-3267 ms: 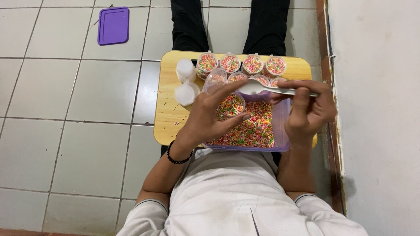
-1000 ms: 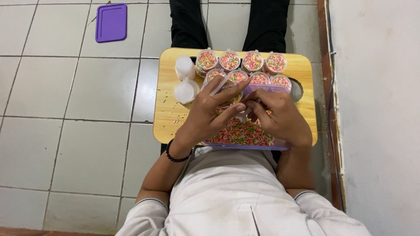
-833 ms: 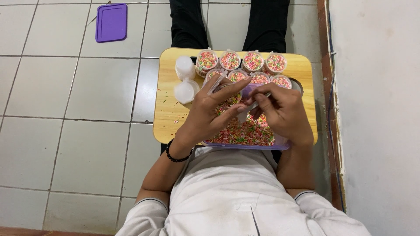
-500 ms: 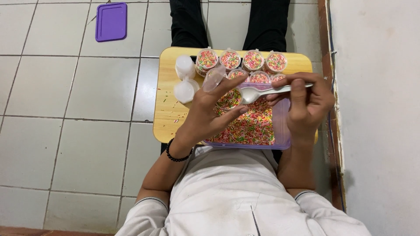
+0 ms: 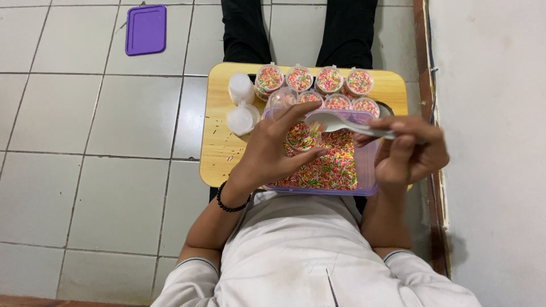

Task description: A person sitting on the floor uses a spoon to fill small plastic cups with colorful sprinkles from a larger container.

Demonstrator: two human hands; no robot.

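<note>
My left hand [image 5: 273,150] grips a small clear cup [image 5: 302,137] of coloured sprinkles, held over a clear purple-tinted tub [image 5: 368,170] full of the same sprinkles. My right hand [image 5: 410,152] holds a metal spoon [image 5: 340,122] by its handle, with the bowl of the spoon right above the cup. The tub sits on a small wooden lap table [image 5: 219,142] over my legs.
Several filled sprinkle cups [image 5: 330,79] stand in two rows at the table's far edge. Two white lidded cups [image 5: 241,105] sit at its left. A purple lid [image 5: 145,29] lies on the tiled floor at the far left. A wall [image 5: 489,142] runs along the right.
My right hand dipped the spoon into the tub of sprinkles, then lifted it back up to the right and brought it over the cup. My left hand stayed on the cup.
</note>
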